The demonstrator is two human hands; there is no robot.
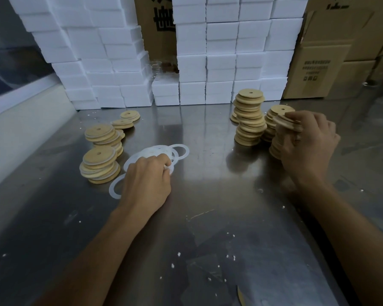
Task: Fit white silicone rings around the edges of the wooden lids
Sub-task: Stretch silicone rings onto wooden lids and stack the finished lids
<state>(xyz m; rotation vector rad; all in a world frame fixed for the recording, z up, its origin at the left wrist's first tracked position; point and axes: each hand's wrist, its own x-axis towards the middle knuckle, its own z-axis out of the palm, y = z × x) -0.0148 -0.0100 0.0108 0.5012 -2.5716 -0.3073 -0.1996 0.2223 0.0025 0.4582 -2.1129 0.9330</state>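
Note:
Several white silicone rings point(161, 152) lie in a loose pile on the steel table point(208, 217). My left hand point(147, 181) rests on the near side of that pile, its fingertips pinching a ring; one more ring point(114, 187) pokes out from under the hand's left side. My right hand point(307, 142) grips a wooden lid point(283, 122) at the top of a short stack. Two taller stacks of bare wooden lids point(249, 120) stand just left of it. Stacks of lids with white rims point(100, 165) stand left of the rings.
White foam boxes point(208, 62) form a wall along the back of the table. Brown cardboard cartons point(332, 51) stand at the back right. Small white foam crumbs point(178, 253) are scattered over the near part of the table. A window ledge runs along the left.

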